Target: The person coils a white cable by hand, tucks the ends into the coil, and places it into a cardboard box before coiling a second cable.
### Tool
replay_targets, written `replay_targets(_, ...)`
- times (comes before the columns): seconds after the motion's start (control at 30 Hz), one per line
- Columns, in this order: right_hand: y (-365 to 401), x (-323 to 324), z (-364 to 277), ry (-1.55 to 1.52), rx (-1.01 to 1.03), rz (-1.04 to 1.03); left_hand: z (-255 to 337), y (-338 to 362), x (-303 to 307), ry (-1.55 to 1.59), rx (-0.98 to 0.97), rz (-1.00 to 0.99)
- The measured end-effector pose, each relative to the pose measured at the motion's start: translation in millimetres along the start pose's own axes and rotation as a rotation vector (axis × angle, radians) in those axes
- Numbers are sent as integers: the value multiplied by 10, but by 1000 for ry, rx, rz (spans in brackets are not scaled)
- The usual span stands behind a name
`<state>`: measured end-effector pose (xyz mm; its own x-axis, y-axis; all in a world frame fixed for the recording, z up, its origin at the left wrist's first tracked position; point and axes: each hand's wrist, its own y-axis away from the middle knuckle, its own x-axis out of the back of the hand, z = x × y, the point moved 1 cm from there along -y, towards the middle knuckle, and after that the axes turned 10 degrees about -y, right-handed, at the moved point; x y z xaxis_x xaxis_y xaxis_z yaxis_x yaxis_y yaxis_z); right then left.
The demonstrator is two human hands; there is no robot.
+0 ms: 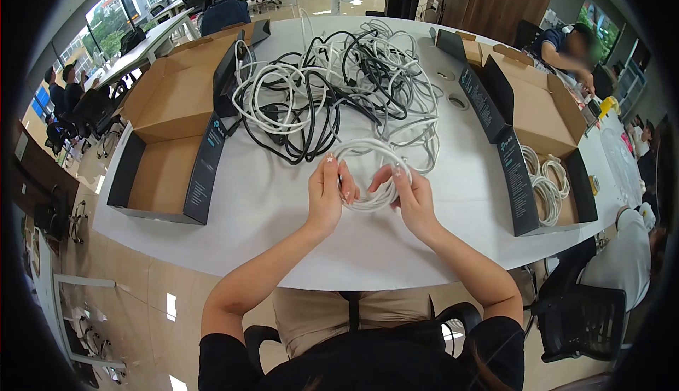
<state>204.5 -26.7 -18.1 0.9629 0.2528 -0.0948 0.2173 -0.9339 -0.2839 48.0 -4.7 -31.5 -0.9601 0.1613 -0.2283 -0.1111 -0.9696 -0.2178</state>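
A white cable coil [369, 152] rests at the near middle of the white table [276, 207], and both hands grip it. My left hand [327, 191] pinches the coil's left side. My right hand [409, 194] holds its right side, fingers curled around the loops. Just behind the coil lies a big tangle of black and white cables [332, 87], with one white strand running from the coil into it.
An open cardboard box [170, 119] lies on the left, its inside bare. Another open box [537, 119] on the right holds coiled white cables [546, 182]. A person [566, 48] sits at the far right. Office chairs stand around the table.
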Motion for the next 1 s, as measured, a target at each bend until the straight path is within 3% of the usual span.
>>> replay_targets(0.07, -4, -23, -67, -92, -50, 96, -14, -36, 7, -8, -20, -56)
replay_targets(0.2, -36, 13, -176, -118, -81, 13, -12, -57, 69, 39, 47, -104)
replay_targets(0.4, -56, 104, -162, -65, -63, -66, 55, -40, -47, -220, -285, -48)
replay_targets(0.5, -83, 157, -157, -60, -57, -82, 79, -53, 84, -231, -84, -271)
replay_targets(0.6, -98, 155, -199, -53, -59, -61, 106, -50, 62, -204, -8, -285)
replay_targets(0.7, -112, 195, -219, -22, -64, -26, 53, -59, 56, 61, 122, -338)
replay_targets(0.8, -128, 222, -260, 23, -77, -22, 120, -76, 78, 162, 199, -534)
replay_targets(0.9, -128, 232, -280, 42, -127, -83, 143, -54, 63, 70, 208, -660)
replay_targets(1.0, -128, 245, -282, 78, -154, -94, 171, 17, -4, 29, 250, -516)
